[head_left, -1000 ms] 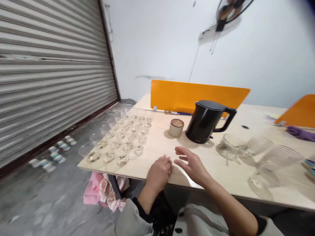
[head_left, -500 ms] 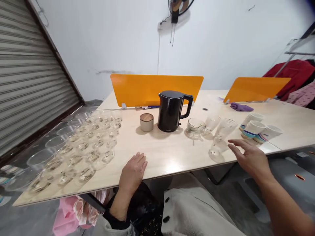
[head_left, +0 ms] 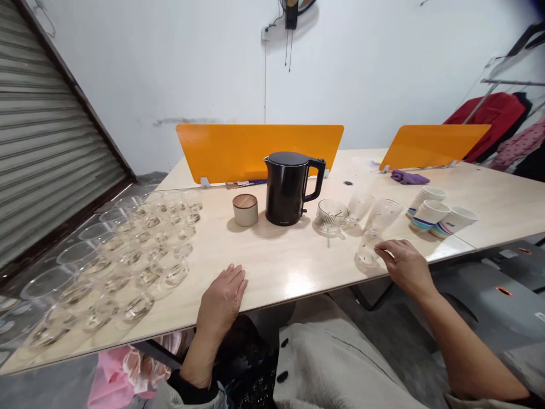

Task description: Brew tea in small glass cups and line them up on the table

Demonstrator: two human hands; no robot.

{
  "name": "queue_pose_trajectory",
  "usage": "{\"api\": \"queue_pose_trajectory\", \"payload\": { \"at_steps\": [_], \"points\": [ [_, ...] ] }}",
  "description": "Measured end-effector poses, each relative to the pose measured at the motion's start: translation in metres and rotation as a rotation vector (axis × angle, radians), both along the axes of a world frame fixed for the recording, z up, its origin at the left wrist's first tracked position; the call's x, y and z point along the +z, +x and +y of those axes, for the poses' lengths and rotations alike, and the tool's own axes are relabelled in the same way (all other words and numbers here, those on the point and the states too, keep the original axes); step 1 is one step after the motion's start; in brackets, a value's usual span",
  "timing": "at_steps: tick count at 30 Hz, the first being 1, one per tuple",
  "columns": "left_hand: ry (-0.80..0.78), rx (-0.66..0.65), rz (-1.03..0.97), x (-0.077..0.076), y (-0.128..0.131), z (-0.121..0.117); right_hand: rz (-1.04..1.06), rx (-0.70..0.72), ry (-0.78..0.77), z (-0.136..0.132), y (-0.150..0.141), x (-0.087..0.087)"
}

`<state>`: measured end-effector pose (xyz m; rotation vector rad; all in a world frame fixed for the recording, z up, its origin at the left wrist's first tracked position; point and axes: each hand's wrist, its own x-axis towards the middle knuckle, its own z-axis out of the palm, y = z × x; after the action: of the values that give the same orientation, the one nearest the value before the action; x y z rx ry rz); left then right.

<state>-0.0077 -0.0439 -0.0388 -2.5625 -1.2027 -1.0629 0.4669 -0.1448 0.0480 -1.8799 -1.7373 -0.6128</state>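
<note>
My left hand lies flat on the table near its front edge, fingers stretched out, holding nothing. At the right, my right hand has its thumb and fingers drawn together in a pinch. Its fingertips meet the right side of the front clear cup; exactly how they grip its wall is hard to make out. Behind that stand more clear nested cups and another clear cup. A ribbed glass cup rests on a glass saucer to their left.
A black kettle stands mid-table beside a wooden-lidded canister. Rows of clear stemmed cups crowd the left side. Paper cup stacks and a purple cloth lie right. Orange dividers stand behind.
My right hand has moved left to the front clear cup, and its fingers have closed from spread to a pinch. My left hand stays on the table. The view has shifted slightly.
</note>
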Motion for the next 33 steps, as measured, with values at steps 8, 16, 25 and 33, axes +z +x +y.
{"api": "queue_pose_trajectory", "payload": {
  "at_steps": [8, 16, 25, 33],
  "points": [
    [0.007, 0.006, 0.009, 0.0, 0.001, 0.0, 0.028, 0.042, 0.1, 0.0, -0.002, 0.008],
    [0.019, 0.004, 0.008, -0.001, 0.0, 0.001, 0.027, 0.081, 0.151, -0.001, -0.007, 0.016],
    [0.003, 0.006, 0.006, 0.0, 0.001, 0.001, 0.025, 0.044, 0.302, -0.018, -0.031, 0.049],
    [-0.039, 0.023, 0.033, 0.008, 0.003, -0.001, 0.241, 0.389, 0.26, 0.018, -0.135, 0.053]
  ]
}}
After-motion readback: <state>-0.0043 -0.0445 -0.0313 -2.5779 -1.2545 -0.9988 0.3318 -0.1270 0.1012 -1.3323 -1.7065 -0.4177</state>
